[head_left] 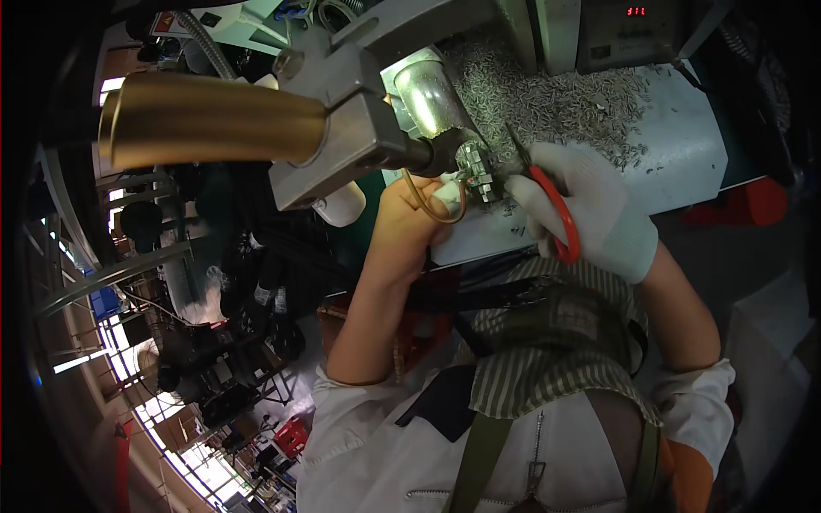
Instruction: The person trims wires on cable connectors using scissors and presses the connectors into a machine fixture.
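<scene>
Red-handled scissors [556, 205] with dark blades pointing up and left are in my right hand [590, 197], which wears a white glove and is closed around the handles. My left hand [413, 209], mostly bare with white covering on a fingertip, is closed beside a small metal fixture [479, 171]; what its fingers hold, if anything, I cannot make out. The fixture stands between my hands, below a shiny metal cylinder [428, 96]. Many small metal pieces [564, 103] lie heaped beyond my right hand.
A large machine arm with a brass-coloured cylinder [218, 120] reaches in from the left over the work area. At the back right stands a box with a red digital display [635, 12]. The white work surface [684, 162] has a front edge near my wrists.
</scene>
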{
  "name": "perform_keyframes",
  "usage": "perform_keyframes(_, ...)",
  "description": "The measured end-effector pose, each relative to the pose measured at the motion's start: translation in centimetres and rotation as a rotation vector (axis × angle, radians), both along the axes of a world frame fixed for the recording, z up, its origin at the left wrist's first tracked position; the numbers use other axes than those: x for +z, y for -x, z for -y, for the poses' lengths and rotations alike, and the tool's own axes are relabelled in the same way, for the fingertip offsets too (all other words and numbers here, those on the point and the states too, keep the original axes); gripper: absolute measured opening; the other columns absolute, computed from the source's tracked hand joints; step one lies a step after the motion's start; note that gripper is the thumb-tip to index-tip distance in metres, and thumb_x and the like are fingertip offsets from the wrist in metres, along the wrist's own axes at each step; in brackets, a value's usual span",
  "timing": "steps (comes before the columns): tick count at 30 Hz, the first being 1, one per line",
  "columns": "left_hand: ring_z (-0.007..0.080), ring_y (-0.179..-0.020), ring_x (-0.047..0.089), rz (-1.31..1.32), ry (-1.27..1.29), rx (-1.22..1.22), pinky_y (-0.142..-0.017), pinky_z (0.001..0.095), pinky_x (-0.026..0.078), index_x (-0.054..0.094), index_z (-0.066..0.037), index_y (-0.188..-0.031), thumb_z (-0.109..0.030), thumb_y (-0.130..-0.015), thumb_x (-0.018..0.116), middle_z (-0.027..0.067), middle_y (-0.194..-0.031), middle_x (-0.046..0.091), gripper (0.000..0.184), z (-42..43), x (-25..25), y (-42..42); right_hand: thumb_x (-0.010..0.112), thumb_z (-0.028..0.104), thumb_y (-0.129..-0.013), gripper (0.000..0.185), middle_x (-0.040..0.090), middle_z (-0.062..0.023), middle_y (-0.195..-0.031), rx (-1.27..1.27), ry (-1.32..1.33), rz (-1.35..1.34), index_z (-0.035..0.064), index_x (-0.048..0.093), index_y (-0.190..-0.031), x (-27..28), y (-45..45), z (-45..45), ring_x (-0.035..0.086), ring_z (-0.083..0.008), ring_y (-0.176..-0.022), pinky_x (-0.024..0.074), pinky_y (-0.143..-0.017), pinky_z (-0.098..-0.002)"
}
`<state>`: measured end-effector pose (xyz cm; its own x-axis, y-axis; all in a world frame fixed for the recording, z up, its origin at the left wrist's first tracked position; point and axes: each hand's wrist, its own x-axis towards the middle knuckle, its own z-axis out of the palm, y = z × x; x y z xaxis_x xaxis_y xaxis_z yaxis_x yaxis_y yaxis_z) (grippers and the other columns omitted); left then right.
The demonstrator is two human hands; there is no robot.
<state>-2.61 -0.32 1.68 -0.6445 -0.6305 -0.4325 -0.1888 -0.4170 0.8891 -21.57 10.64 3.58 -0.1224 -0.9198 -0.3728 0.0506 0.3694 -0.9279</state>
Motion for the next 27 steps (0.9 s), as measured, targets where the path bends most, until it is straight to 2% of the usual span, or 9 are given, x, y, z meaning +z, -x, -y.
perform_keyframes(4, 0.0026, -0.052, 0.038, 0.220, 0.290, 0.010, -0.045, 0.0216, 0.029, 0.060, -0.002, -0.073, -0.015, -0.082, 0.060, -0.0029, -0.068, 0.053, 0.015, 0.9, -1.2, 0.3, 0.059, 0.016, -0.087, 0.022, 0.057, -0.0081, -0.058, 0.013, 0.036, 0.022, -0.0045, 0.057, -0.079, -0.2, -0.1, 2.5, 0.059, -0.0133, -0.049, 0.0470, -0.043, -0.0271)
perform_keyframes(10, 0.0056, -0.060, 0.039, 0.196, 0.607, -0.019, -0.051, 0.0241, 0.035, 0.049, -0.003, -0.074, -0.008, -0.076, 0.059, -0.0016, -0.064, 0.043, 0.012, 0.2, 0.1, 1.3, 0.063, 0.010, -0.082, 0.016, 0.057, -0.0088, -0.058, 0.056, 0.018, 0.011, -0.0045, 0.056, -0.078, -0.3, 0.1, 3.4, 0.058, -0.0141, -0.049, 0.0486, -0.043, -0.0287)
perform_keyframes(14, 0.0064, -0.058, 0.036, 0.143, 0.584, -0.047, -0.051, 0.0238, 0.034, 0.042, -0.005, -0.073, -0.005, -0.072, 0.059, -0.0025, -0.062, 0.038, 0.016, 0.2, 0.0, 0.8, 0.063, 0.010, -0.082, 0.017, 0.056, -0.0084, -0.057, 0.130, 0.063, -0.042, -0.0041, 0.056, -0.076, -0.2, 0.8, 3.8, 0.059, -0.0139, -0.049, 0.0486, -0.043, -0.0283)
perform_keyframes(16, 0.0029, -0.061, 0.049, 0.143, 0.542, -0.023, -0.054, 0.0174, 0.041, 0.045, -0.006, -0.080, 0.002, -0.075, 0.063, -0.0040, -0.067, 0.048, 0.020, 0.2, 0.2, 0.6, 0.063, 0.013, -0.082, 0.020, 0.057, -0.0089, -0.056, 0.244, 0.123, -0.136, -0.0035, 0.056, -0.073, -0.6, 1.3, 4.1, 0.060, -0.0144, -0.050, 0.0482, -0.044, -0.0280)
perform_keyframes(20, 0.0024, -0.060, 0.047, 0.211, 0.664, -0.103, -0.055, 0.0173, 0.042, 0.048, -0.005, -0.082, 0.002, -0.074, 0.063, -0.0033, -0.069, 0.049, 0.019, 0.2, 0.4, 0.4, 0.063, 0.015, -0.083, 0.022, 0.058, -0.0094, -0.055, 0.243, 0.101, -0.072, -0.0033, 0.057, -0.072, -0.9, 1.6, 4.3, 0.060, -0.0150, -0.049, 0.0470, -0.043, -0.0280)
perform_keyframes(22, 0.0040, -0.063, 0.052, 0.220, 0.571, -0.053, -0.057, 0.0189, 0.045, 0.051, -0.003, -0.086, 0.003, -0.075, 0.062, -0.0013, -0.074, 0.054, 0.017, -0.3, 0.9, 0.7, 0.060, 0.025, -0.089, 0.031, 0.056, -0.0044, -0.053, 0.330, 0.134, -0.133, -0.0020, 0.053, -0.076, -1.5, 1.8, 4.7, 0.058, -0.0099, -0.046, 0.0471, -0.042, -0.0228)
perform_keyframes(24, 0.0065, -0.069, 0.057, 0.243, 0.709, -0.115, -0.060, 0.0204, 0.048, 0.052, 0.000, -0.093, 0.007, -0.078, 0.058, 0.0024, -0.081, 0.059, 0.017, 0.0, -0.7, 0.0, 0.059, 0.025, -0.090, 0.030, 0.056, -0.0039, -0.053, 0.348, 0.110, -0.072, -0.0024, 0.055, -0.079, -1.6, 2.0, 4.8, 0.058, -0.0101, -0.045, 0.0473, -0.041, -0.0230)
perform_keyframes(26, 0.0091, -0.075, 0.061, 0.483, 1.699, -0.513, -0.063, 0.0212, 0.049, 0.049, 0.002, -0.099, 0.010, -0.081, 0.053, 0.0062, -0.089, 0.062, 0.021, -0.1, -1.1, -0.5, 0.059, 0.026, -0.091, 0.030, 0.056, -0.0034, -0.053, 0.371, 0.089, -0.014, -0.0028, 0.056, -0.082, -1.3, 2.1, 4.9, 0.057, -0.0104, -0.044, 0.0476, -0.041, -0.0232)
perform_keyframes(27, 0.0077, -0.072, 0.059, 0.464, 1.656, -0.533, -0.061, 0.0202, 0.048, 0.046, 0.002, -0.106, 0.010, -0.082, 0.050, 0.0065, -0.090, 0.060, 0.025, -0.1, -1.3, -0.8, 0.060, 0.021, -0.089, 0.028, 0.057, -0.0062, -0.054, 0.347, 0.095, 0.036, -0.0041, 0.057, -0.077, -1.0, 2.2, 4.9, 0.059, -0.0130, -0.044, 0.0473, -0.040, -0.0248)
